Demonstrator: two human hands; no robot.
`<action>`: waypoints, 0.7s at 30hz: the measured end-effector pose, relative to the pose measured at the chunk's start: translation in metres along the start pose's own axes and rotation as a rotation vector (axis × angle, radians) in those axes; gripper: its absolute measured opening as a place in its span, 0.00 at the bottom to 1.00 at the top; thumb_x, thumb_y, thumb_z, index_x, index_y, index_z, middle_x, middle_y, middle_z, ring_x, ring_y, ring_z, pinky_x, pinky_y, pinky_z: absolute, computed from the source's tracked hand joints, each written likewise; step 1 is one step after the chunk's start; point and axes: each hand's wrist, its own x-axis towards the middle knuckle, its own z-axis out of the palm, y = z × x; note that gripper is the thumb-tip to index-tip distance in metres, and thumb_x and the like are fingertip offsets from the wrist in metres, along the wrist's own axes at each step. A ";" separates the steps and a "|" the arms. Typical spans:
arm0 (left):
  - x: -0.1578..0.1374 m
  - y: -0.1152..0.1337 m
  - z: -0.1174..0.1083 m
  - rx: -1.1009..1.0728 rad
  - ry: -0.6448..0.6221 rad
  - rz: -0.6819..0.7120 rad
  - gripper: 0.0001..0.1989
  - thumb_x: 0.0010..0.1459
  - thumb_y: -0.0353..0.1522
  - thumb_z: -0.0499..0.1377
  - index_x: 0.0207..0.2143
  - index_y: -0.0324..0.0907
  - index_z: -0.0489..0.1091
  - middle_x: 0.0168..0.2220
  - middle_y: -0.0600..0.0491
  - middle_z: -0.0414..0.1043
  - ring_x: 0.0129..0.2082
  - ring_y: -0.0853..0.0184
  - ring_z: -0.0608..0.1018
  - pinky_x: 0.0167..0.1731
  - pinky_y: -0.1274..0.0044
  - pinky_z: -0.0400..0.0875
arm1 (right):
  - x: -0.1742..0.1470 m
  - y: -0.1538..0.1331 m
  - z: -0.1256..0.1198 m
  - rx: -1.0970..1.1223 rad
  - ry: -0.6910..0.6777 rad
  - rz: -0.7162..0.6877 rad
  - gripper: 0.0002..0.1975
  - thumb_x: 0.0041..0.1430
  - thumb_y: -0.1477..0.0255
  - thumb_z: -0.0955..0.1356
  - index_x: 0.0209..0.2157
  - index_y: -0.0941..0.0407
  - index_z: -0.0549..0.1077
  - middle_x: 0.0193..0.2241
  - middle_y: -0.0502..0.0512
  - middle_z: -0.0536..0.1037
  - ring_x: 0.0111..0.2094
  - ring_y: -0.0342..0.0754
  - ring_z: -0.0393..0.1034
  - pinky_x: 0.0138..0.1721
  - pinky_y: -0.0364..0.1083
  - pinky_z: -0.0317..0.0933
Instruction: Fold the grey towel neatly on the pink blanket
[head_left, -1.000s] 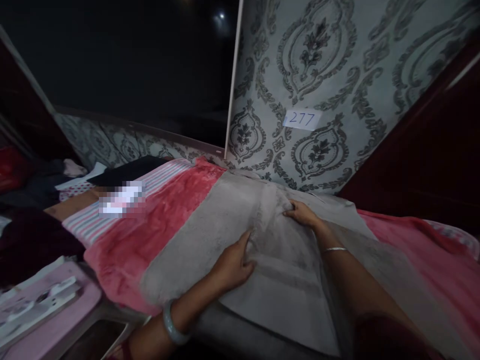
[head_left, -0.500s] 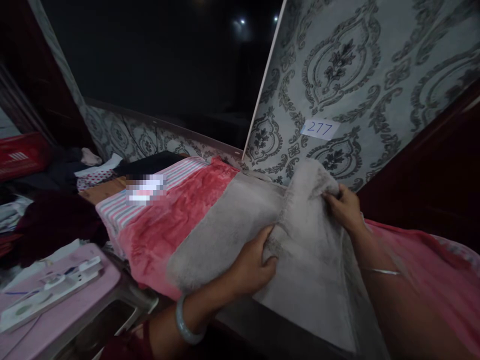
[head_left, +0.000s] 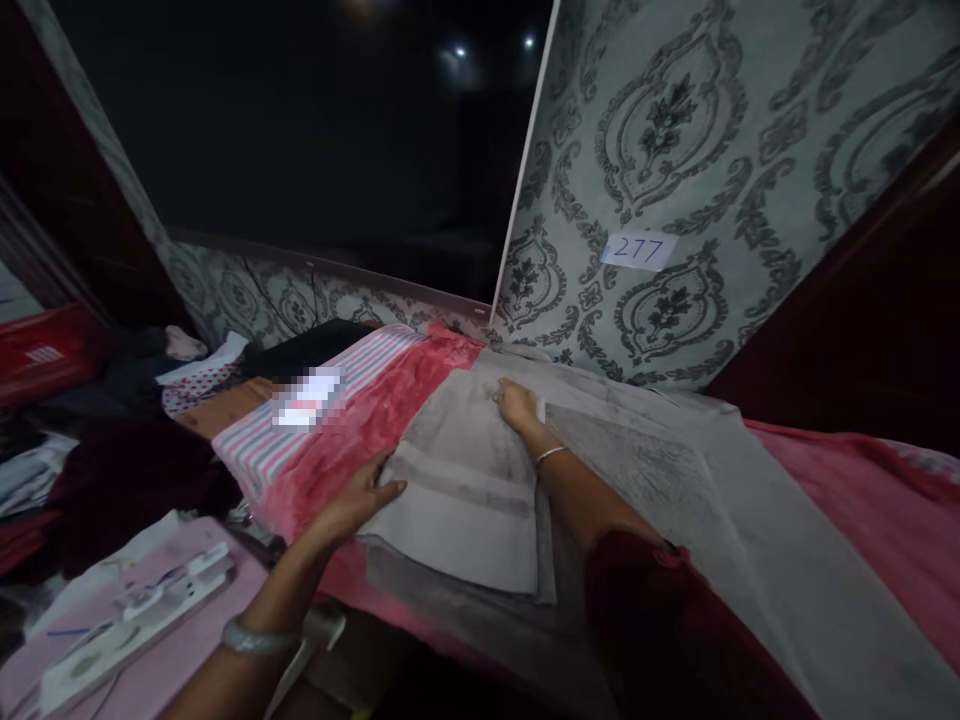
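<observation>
A light grey cloth (head_left: pixel 461 500) with darker grey bands lies folded in layers in front of me. My left hand (head_left: pixel 364 500) is at its left edge, thumb on top, with the other fingers partly hidden at the fold. At the far right corner, my right hand (head_left: pixel 519 405) pinches the cloth between bent fingers. Under and beside it spreads a larger grey sheet (head_left: pixel 757 510), which reaches to the right. A red-pink plush blanket (head_left: pixel 360 405) shows to the left, touching the folded cloth.
Striped fabric (head_left: pixel 259 440) lies left of the blanket. A pink stool (head_left: pixel 187 610) at lower left carries a white power strip (head_left: pixel 139 630). Clothes are heaped behind it, near a red bag (head_left: pixel 52 355). A large dark screen (head_left: pixel 315 130) and patterned wall (head_left: pixel 675 180) stand behind.
Both hands have moved left with the grey cloth. The raised flap my right hand held now lies folded over to the left, uncovering the grey sheet on the right.
</observation>
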 end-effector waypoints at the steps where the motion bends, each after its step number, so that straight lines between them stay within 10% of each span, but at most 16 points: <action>1: 0.001 -0.004 0.001 -0.010 0.007 -0.003 0.43 0.44 0.50 0.64 0.59 0.36 0.64 0.62 0.37 0.67 0.61 0.49 0.71 0.60 0.60 0.66 | 0.001 0.002 0.003 -0.002 -0.001 0.000 0.21 0.65 0.73 0.65 0.58 0.55 0.71 0.56 0.63 0.76 0.58 0.56 0.68 0.59 0.52 0.56; 10: 0.005 -0.002 0.000 -0.019 -0.001 -0.021 0.42 0.48 0.49 0.64 0.61 0.39 0.62 0.57 0.40 0.72 0.53 0.50 0.76 0.53 0.61 0.73 | 0.001 0.071 -0.036 -0.001 -0.032 0.064 0.15 0.66 0.72 0.65 0.51 0.56 0.77 0.52 0.58 0.79 0.53 0.49 0.72 0.53 0.44 0.61; 15: -0.012 0.021 0.021 0.639 0.280 0.270 0.26 0.58 0.39 0.57 0.56 0.37 0.67 0.54 0.39 0.70 0.56 0.43 0.71 0.57 0.51 0.65 | -0.008 0.087 -0.036 0.027 0.011 0.177 0.22 0.68 0.66 0.63 0.58 0.60 0.72 0.54 0.64 0.77 0.55 0.54 0.71 0.52 0.47 0.62; 21: -0.058 0.041 0.120 0.777 -0.210 0.713 0.26 0.60 0.37 0.61 0.60 0.42 0.64 0.54 0.42 0.68 0.51 0.54 0.71 0.49 0.62 0.70 | -0.005 0.089 -0.029 0.064 -0.026 0.276 0.26 0.65 0.57 0.65 0.56 0.61 0.74 0.53 0.67 0.77 0.54 0.58 0.71 0.51 0.48 0.63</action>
